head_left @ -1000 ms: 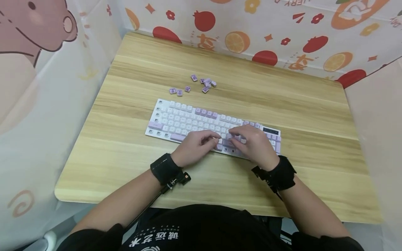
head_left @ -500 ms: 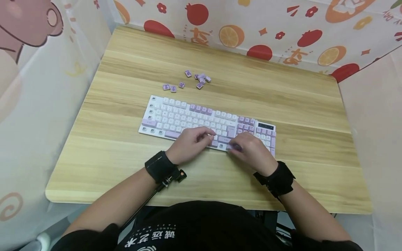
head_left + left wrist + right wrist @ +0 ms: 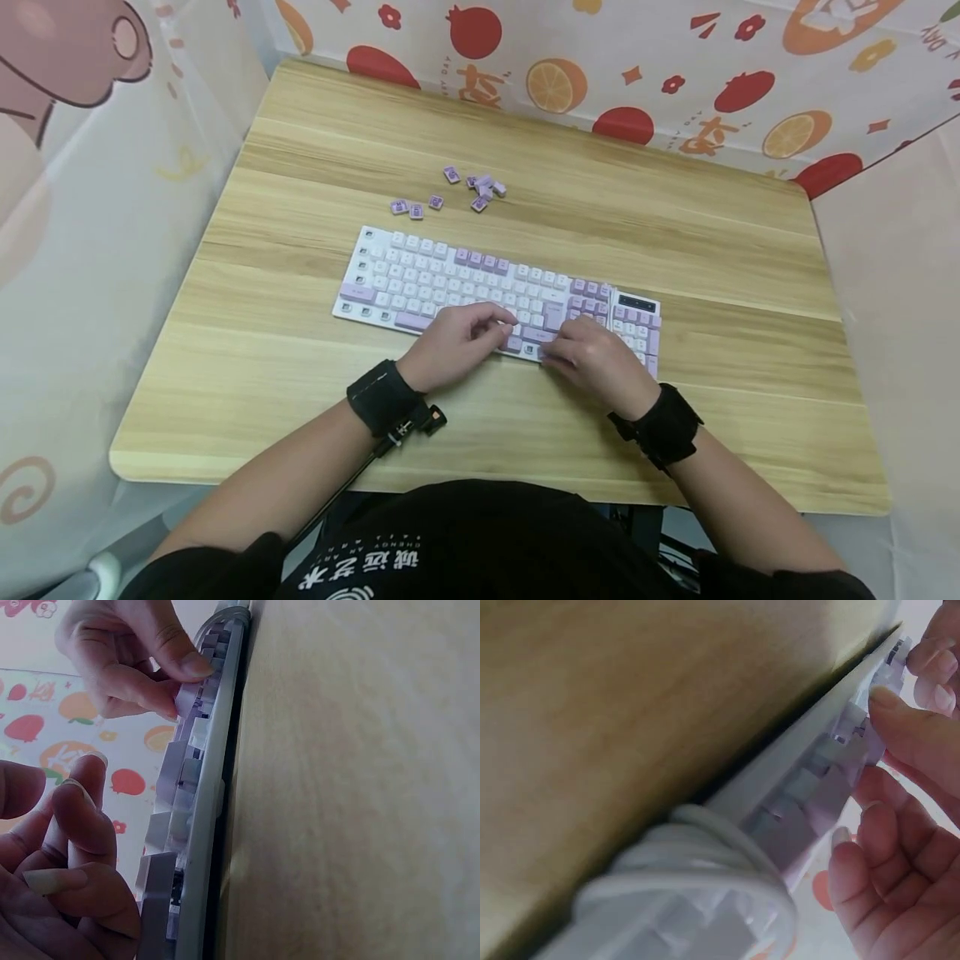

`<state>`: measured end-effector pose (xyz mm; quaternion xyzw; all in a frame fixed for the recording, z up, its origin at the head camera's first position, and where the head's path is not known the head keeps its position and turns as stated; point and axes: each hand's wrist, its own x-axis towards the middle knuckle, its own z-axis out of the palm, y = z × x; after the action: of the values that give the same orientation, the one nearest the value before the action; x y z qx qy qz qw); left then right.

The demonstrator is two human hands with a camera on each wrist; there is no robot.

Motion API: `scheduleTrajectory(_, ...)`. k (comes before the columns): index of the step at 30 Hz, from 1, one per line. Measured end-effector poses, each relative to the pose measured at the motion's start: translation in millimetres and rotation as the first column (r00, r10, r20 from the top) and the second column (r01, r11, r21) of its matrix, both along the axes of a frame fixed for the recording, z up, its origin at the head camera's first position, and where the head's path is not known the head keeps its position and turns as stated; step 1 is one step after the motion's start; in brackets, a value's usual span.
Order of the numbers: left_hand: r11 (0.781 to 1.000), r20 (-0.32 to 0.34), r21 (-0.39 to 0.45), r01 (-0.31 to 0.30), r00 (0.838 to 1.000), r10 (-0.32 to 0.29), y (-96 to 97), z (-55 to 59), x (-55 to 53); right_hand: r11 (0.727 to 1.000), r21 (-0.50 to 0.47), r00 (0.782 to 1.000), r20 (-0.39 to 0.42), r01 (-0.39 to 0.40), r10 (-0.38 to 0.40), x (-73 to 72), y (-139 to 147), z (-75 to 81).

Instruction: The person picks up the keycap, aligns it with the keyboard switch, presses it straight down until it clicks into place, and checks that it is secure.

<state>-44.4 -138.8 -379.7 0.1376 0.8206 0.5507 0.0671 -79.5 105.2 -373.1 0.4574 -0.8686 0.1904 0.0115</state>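
Note:
A white and lilac keyboard (image 3: 450, 287) lies on the wooden table, with bare dark switches along its left end and at spots in the front row. My right hand (image 3: 600, 362) is over the front row, right of the middle. Its thumb and index finger pinch a lilac keycap (image 3: 187, 699) at the keyboard's front edge, seen in the left wrist view. The left hand (image 3: 453, 346) hovers by the front edge with loosely bent fingers and nothing between them. Beyond the keyboard lie several loose lilac keycaps (image 3: 480, 187), some in a small heap.
A pale cable (image 3: 697, 877) is looped round the keyboard's right part, close to the right hand. The wooden table (image 3: 300, 400) reaches patterned curtains (image 3: 555, 83) at the back and sides. Black straps with small cameras circle both wrists.
My right hand has moved toward the keyboard's front edge, its fingertips closing on a keycap over a front-row spot that showed bare earlier. The left hand stays nearly still. The head view shifted slightly.

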Motion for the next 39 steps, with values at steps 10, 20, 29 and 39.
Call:
scheduleTrajectory(10,1.0,-0.001,-0.006,-0.003,1.0,0.003,-0.6,-1.0,-0.9,0.995,0.103,0.967,0.254,-0.009,-0.018,-28.7,-4,15.8)
scheduleTrajectory(20,1.0,0.011,-0.01,-0.018,1.0,0.018,-1.4,0.6,-0.5,0.848,0.523,0.932,0.263,0.08,-0.251,-58.1,-29,35.8)
scheduleTrajectory(29,0.999,-0.009,-0.005,-0.034,0.999,0.034,-6.9,0.8,-0.6,0.788,0.613,0.935,0.251,0.046,-0.249,-64.6,-43,41.1)
scheduleTrajectory(39,1.0,-0.009,-0.009,-0.008,1.0,0.008,-7.9,0.3,4.7,0.87,0.488,0.917,0.374,-0.069,-0.137,-68.2,-41,54.7)
